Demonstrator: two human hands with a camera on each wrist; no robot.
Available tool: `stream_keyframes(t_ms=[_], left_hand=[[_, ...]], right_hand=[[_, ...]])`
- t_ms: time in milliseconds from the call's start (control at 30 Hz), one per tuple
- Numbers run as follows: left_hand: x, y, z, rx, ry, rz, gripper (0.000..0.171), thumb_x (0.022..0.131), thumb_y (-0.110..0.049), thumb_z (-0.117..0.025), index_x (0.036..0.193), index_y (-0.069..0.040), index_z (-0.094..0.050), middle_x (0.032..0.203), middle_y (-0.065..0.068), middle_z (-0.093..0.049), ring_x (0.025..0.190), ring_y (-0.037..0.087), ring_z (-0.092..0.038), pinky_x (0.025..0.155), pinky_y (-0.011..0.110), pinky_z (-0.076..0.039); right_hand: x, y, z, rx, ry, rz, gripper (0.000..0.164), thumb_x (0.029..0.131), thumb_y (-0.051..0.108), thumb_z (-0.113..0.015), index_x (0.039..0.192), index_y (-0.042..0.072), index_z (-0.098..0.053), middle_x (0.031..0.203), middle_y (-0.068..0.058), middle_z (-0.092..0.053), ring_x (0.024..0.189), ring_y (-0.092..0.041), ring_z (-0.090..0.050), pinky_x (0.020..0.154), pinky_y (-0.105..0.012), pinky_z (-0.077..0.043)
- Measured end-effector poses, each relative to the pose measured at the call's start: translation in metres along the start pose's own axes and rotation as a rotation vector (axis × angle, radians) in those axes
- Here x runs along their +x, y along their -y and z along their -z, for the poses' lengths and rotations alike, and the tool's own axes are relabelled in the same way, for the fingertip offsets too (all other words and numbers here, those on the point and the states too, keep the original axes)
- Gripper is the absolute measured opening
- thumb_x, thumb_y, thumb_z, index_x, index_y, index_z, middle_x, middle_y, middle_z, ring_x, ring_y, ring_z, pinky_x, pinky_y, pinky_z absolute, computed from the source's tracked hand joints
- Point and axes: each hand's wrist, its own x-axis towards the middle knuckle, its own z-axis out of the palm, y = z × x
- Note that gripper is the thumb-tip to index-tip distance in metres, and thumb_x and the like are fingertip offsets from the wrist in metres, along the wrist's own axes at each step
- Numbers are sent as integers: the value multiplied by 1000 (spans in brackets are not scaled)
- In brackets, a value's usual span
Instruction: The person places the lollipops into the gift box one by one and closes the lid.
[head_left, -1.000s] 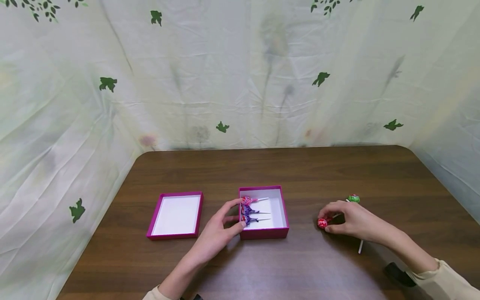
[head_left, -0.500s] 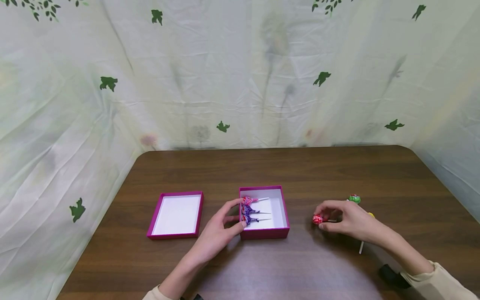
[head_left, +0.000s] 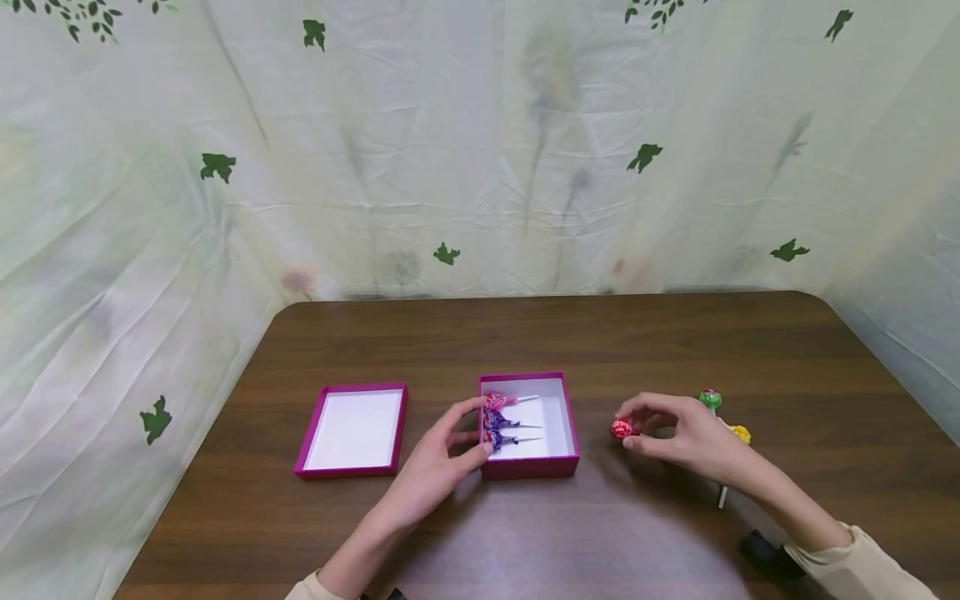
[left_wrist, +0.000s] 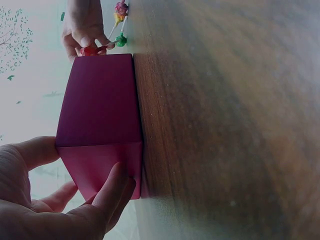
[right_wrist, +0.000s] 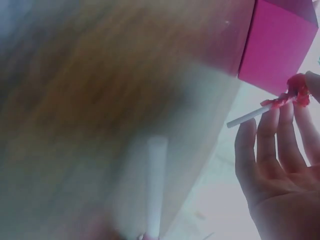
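My left hand point(head_left: 442, 467) holds the left wall of a magenta box point(head_left: 528, 468), thumb and index finger over the rim and other fingers against the outer side. Inside, a pink lollipop point(head_left: 498, 401) and two purple lollipops point(head_left: 498, 419) lie side by side, heads left and white sticks right. To the right of the box, my right hand point(head_left: 693, 433) pinches a red lollipop point(head_left: 622, 427) between thumb and fingers, its head towards the box. The right wrist view shows its white stick point(right_wrist: 247, 117) running back across the fingers.
Left of the box lies its magenta-rimmed lid point(head_left: 352, 429), white inside up. Beyond the right hand are a green lollipop point(head_left: 710, 400) and a yellow lollipop point(head_left: 741, 434); a reddish-purple lollipop point(left_wrist: 121, 8) shows in the left wrist view. A patterned cloth point(head_left: 480, 167) hangs behind the table.
My right hand has moved left towards the box with the red lollipop, uncovering the yellow lollipop. The left hand and the box have stayed in place.
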Motion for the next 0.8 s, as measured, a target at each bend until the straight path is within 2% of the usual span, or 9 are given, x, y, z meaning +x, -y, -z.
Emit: stream_keyframes(t_ms=[367, 567, 800], left_hand=[[0, 1, 1, 5, -2, 4, 54, 93, -25, -69, 142, -29, -48, 143, 4, -48, 123, 29, -55, 88, 49, -47], [0, 2, 0, 2, 6, 1, 55, 93, -25, -69, 143, -29, -47, 145, 5, -47, 123, 29, -54, 90, 50, -46], [0, 1, 0, 7, -2, -3, 54, 93, -25, -69, 142, -29, -48, 143, 5, -48, 122, 28, -55, 88, 48, -47]], right_hand=[[7, 11, -4, 65, -84, -20, 25, 86, 23, -78, 108, 26, -67, 98, 8, -69, 86, -16, -66, 78, -30, -51], [13, 25, -9, 156, -123, 33, 26, 87, 17, -78, 110, 21, -67, 100, 3, -69, 85, -20, -66, 77, -31, -53], [22, 40, -18, 254, -160, 102, 29, 85, 8, -77, 111, 16, -66, 104, -1, -69, 89, -22, -66, 82, -31, -53]])
